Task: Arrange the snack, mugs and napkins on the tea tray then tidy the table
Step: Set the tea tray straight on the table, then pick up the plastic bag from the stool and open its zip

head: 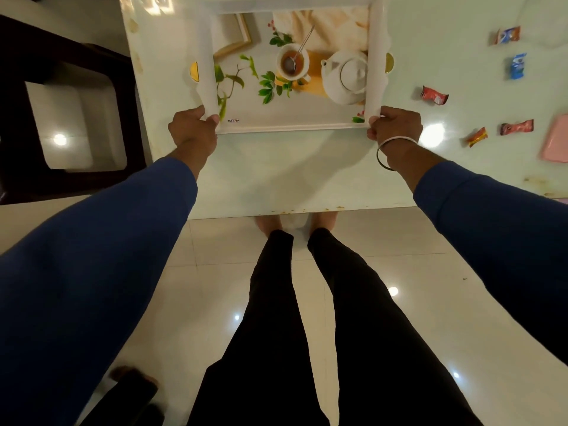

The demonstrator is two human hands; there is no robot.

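The pale table carries the white tray at its middle, printed with a teapot and cup. The left hand grips the tray's near left corner, the right hand its near right corner, thumbs curled over the rim. Five wrapped snacks lie scattered right of the tray, beside a pink napkin at the right edge.

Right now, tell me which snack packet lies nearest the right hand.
The red packet lies nearest the right hand, just beyond it; the orange, blue and other wrappers lie farther out.
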